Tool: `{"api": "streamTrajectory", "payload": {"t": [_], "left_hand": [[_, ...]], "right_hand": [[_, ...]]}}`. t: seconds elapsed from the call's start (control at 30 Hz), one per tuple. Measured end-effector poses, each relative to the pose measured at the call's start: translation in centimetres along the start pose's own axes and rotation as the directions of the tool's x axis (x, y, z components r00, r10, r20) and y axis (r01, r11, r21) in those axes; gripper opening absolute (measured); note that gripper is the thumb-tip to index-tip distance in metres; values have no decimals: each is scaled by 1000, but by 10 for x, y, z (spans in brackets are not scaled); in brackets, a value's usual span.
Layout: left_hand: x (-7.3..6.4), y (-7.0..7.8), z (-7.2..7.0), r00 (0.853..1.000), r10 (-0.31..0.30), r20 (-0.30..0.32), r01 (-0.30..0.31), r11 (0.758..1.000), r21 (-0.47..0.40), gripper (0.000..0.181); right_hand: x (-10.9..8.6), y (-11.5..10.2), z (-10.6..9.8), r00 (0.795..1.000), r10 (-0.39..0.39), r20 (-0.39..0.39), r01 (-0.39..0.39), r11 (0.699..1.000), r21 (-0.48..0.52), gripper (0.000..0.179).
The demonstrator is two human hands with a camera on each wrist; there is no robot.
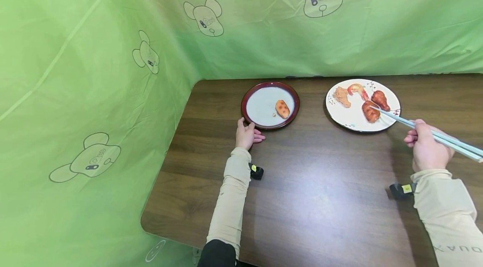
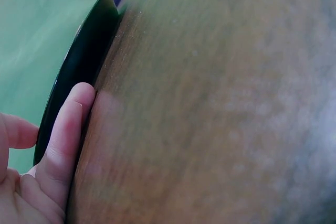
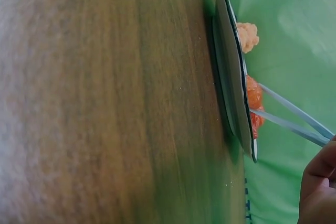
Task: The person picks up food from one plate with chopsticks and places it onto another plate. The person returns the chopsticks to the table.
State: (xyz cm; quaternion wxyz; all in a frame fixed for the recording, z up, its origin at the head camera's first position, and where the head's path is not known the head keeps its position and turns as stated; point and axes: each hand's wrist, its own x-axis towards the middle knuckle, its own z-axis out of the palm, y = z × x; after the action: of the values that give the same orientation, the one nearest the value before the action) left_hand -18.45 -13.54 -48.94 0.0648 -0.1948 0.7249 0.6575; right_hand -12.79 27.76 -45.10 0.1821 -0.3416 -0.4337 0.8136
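Note:
My left hand holds the near left rim of a red-brown-rimmed plate, with fingers on either side of its dark edge in the left wrist view. On that plate lies an orange-brown oval food piece with darker spots, beside a small crumb. My right hand grips pale blue chopsticks. Their tips are at a glossy brown chicken wing on a white patterned plate; in the right wrist view the chopsticks spread around the reddish meat.
The white plate also bears a drumstick, a shrimp and a pale fried piece. Both plates sit toward the back of a brown wooden table. Green cloth with printed bear heads hangs behind and along the left.

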Motion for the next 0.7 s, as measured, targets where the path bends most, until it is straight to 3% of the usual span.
{"api": "streamTrajectory", "payload": {"t": [0.7], "left_hand": [[-1,0,1,1000,7,-6,-7,1000,0,57]], "right_hand": [[-1,-2,-3,1000,-13,-17,13,1000,18,9]]}}
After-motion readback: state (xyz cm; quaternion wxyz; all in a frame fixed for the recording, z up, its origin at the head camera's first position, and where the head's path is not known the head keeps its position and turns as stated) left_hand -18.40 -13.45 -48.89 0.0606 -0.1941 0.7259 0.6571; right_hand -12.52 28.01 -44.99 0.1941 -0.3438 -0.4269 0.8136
